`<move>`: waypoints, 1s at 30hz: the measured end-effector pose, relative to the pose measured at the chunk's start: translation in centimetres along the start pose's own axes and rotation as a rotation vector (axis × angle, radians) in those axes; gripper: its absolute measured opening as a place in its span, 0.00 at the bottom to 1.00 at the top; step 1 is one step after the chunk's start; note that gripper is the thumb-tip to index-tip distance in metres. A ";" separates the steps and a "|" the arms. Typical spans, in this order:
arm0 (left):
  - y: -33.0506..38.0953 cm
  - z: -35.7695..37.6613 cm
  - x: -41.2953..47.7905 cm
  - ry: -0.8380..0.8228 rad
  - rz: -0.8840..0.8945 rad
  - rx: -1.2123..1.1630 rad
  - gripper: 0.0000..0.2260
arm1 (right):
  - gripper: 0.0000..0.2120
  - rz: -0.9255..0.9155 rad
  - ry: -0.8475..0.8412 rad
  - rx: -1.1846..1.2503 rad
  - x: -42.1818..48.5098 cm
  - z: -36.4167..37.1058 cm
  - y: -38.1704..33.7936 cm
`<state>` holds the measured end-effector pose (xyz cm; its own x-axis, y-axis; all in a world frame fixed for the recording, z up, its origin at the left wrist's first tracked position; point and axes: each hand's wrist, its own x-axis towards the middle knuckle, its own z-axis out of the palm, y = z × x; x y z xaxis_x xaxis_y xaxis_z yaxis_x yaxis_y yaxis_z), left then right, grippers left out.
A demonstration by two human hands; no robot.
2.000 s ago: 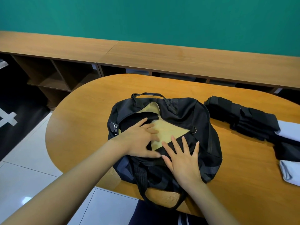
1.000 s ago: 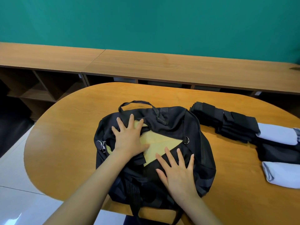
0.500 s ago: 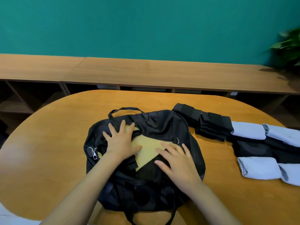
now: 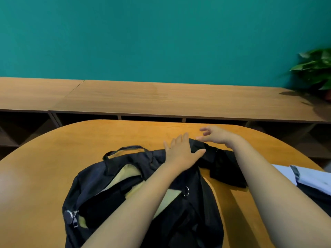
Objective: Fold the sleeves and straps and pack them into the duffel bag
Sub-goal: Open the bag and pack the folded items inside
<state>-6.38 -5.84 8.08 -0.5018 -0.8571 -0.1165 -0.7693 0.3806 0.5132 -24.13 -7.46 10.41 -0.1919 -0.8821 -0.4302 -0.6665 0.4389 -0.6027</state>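
Wooden table, backed by shelving, teal wall; duffel bag laid atop; left hand pressed flat on straps, right hand slack-fingered at them.

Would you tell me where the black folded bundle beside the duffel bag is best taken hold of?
I would grip the black bundle across its narrow width near the far end, coming from above: it lies flat and long on the table, and the duffel bag crowds its left side.

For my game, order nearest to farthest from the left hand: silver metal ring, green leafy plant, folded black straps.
1. Folded black straps, at the left hand.
2. Silver metal ring, on black duffel bag.
3. Green leafy plant, far right.
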 end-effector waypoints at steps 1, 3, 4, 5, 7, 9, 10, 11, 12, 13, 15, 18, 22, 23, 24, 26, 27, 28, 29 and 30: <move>-0.1 0.7 1.2 -0.046 -0.040 -0.007 0.42 | 0.33 0.036 -0.055 -0.024 0.7 -0.4 0.2; -0.8 2.0 2.9 -0.118 -0.105 -0.008 0.47 | 0.36 0.099 -0.138 -0.091 1.9 -1.0 0.7; -1.1 2.6 3.2 -0.134 -0.121 -0.014 0.48 | 0.38 0.132 -0.178 -0.129 2.5 -1.1 1.0; -1.5 3.0 3.4 -0.134 -0.123 -0.022 0.49 | 0.39 0.163 -0.216 -0.170 2.9 -1.2 1.2; -2.0 3.6 3.6 -0.115 -0.108 -0.032 0.49 | 0.39 0.202 -0.276 -0.249 3.5 -1.2 1.2; -2.5 4.0 3.6 -0.108 -0.099 -0.042 0.49 | 0.39 0.221 -0.313 -0.307 3.9 -1.2 1.0; -2.7 4.2 3.6 -0.101 -0.097 -0.049 0.49 | 0.40 0.228 -0.331 -0.326 4.0 -1.1 0.8; -2.9 4.5 3.5 -0.090 -0.095 -0.056 0.49 | 0.41 0.239 -0.347 -0.337 4.2 -1.0 0.6; -3.1 4.7 3.4 -0.074 -0.094 -0.061 0.49 | 0.41 0.251 -0.356 -0.336 4.4 -0.9 0.6; -3.2 4.9 3.3 -0.057 -0.093 -0.066 0.49 | 0.39 0.256 -0.355 -0.322 4.5 -0.8 0.6; -3.3 5.3 3.0 -0.023 -0.085 -0.073 0.48 | 0.35 0.253 -0.332 -0.289 4.6 -0.5 0.7; -3.4 5.8 2.8 0.030 -0.082 -0.048 0.47 | 0.43 0.220 -0.264 -0.236 4.3 0.0 0.4; -3.4 5.4 3.0 0.024 -0.086 -0.022 0.47 | 0.41 0.164 -0.166 -0.167 3.8 0.0 0.3; -3.4 5.0 3.0 0.009 -0.066 -0.015 0.47 | 0.41 0.148 -0.146 -0.141 3.6 0.0 0.4; -3.4 4.2 3.0 -0.002 -0.035 -0.009 0.47 | 0.40 0.131 -0.119 -0.117 3.2 -0.2 0.4; -3.6 1.7 2.6 0.007 0.037 -0.010 0.45 | 0.40 0.086 -0.062 -0.091 2.2 -0.5 0.0; -4.0 0.1 2.1 0.020 0.064 0.000 0.43 | 0.40 0.058 -0.018 -0.080 1.6 -0.9 -0.2; -4.8 -1.6 1.4 0.026 0.082 0.030 0.41 | 0.38 0.021 0.040 -0.071 0.7 -1.3 -0.6; -5.8 -3.3 0.6 0.015 0.090 0.095 0.40 | 0.34 -0.025 0.113 -0.059 -0.3 -1.7 -1.0; -7.1 -4.7 -0.3 -0.023 0.084 0.198 0.40 | 0.29 -0.067 0.190 -0.047 -1.6 -1.9 -1.4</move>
<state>1.10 -9.91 8.50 -0.5744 -0.8123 -0.1012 -0.7861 0.5130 0.3447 -24.22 -6.96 13.26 -0.2751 -0.9275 -0.2530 -0.7143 0.3733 -0.5920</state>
